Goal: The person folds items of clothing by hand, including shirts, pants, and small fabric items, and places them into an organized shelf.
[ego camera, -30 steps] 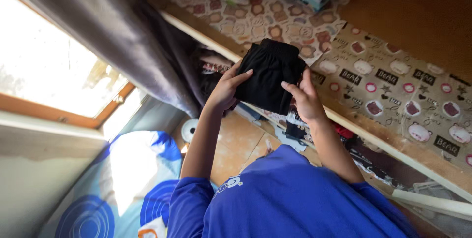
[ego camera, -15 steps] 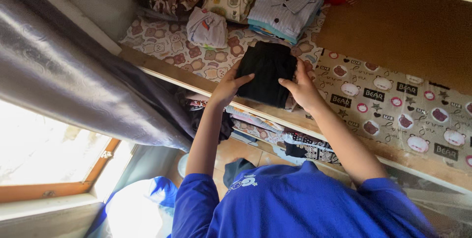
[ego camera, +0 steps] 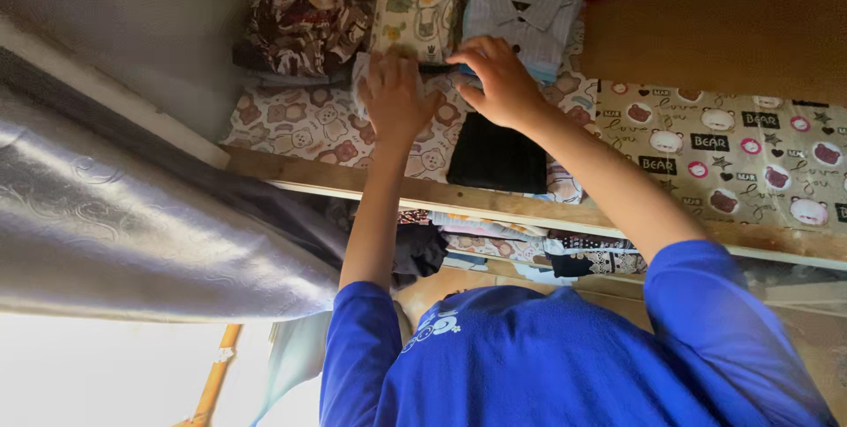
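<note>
A black folded garment (ego camera: 496, 160) lies on the shelf liner with a bear pattern (ego camera: 309, 123), close to the wooden front edge (ego camera: 353, 182). My right hand (ego camera: 501, 81) is curled over its far end, just in front of a folded striped shirt stack (ego camera: 522, 9). My left hand (ego camera: 393, 98) lies flat, fingers together, on a small white folded garment (ego camera: 360, 77) to the left of the black one. A thin dark strip shows between the two hands. Blue sleeves cover both upper arms.
At the back of the shelf sit a brown patterned bundle (ego camera: 300, 26) and a pale printed folded piece (ego camera: 413, 14). A grey curtain (ego camera: 132, 215) hangs at the left. A lower shelf holds more folded clothes (ego camera: 529, 246). A brown back panel (ego camera: 706, 30) is at the right.
Both hands moved the black garment from the shelf's edge onto the shelf and reached further back. The view tilted up, so the window and bedding dropped out of sight.
</note>
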